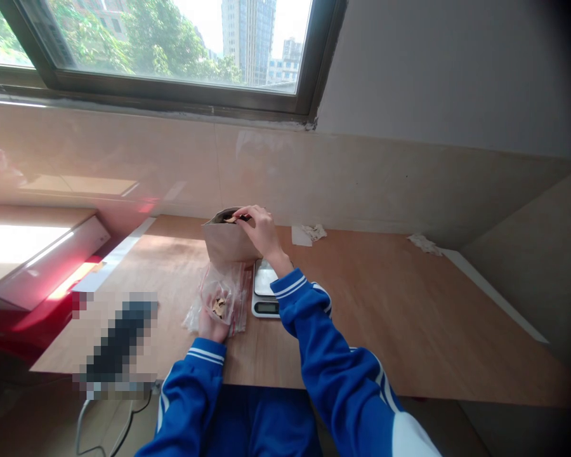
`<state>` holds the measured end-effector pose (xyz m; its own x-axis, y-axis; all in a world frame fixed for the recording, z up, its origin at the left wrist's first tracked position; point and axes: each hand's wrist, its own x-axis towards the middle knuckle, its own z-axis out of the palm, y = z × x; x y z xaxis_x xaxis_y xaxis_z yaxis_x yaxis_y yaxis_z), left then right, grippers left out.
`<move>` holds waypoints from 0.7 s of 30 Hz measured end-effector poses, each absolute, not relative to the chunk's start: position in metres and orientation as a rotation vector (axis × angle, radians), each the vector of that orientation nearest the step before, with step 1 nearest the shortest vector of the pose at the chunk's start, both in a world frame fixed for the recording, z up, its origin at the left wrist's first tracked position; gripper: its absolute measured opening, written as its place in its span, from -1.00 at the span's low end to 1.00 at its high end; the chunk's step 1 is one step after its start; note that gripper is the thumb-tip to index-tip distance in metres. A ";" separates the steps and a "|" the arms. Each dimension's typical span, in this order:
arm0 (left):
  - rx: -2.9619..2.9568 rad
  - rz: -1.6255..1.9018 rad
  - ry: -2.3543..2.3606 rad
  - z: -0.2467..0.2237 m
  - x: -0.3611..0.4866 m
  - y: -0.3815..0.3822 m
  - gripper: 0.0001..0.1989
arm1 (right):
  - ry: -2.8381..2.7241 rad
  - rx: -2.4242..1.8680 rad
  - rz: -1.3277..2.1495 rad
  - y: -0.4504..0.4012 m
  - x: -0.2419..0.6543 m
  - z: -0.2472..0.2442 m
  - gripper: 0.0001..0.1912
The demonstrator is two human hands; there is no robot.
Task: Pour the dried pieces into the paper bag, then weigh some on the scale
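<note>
A brown paper bag [228, 244] stands open at the back of the wooden table. My right hand [259, 230] is at its mouth, fingers pinched on a small tan piece [230, 219]. My left hand [213, 325] holds a small clear plastic bag [210, 292] with several pale dried pieces [219, 307] inside. Under and beside that hand lie clear zip bags [239, 298] with red seal strips. A white digital scale [265, 287] sits just right of them, partly covered by my right forearm; its display is too small to read.
Crumpled tissue [315, 233] and a white paper piece [301, 237] lie by the wall; another tissue [424, 244] is further right. A dark pixelated object [120, 339] is at the left front, with cables [105, 447] hanging below. The table [400, 317] ends close to my lap.
</note>
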<state>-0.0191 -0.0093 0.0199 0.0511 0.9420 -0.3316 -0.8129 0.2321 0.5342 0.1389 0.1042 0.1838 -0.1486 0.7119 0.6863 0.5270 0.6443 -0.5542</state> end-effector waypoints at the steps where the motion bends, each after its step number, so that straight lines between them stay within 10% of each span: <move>1: 0.191 1.351 0.693 0.021 -0.019 -0.010 -0.79 | -1.838 -1.006 0.219 0.105 0.141 0.185 -0.90; 12: 0.028 1.371 0.645 0.020 -0.018 -0.007 -0.72 | -1.756 -0.985 0.119 0.061 0.140 0.202 -0.74; 21: 0.081 1.393 0.604 0.025 -0.011 -0.006 -0.72 | -2.553 -0.955 1.051 0.012 0.131 0.182 -0.89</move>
<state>-0.0108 -0.0061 0.0252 0.0528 0.9351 -0.3504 -0.8948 0.2000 0.3991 0.1309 0.0118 0.1817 -0.7647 0.6431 -0.0420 0.4862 0.5330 -0.6925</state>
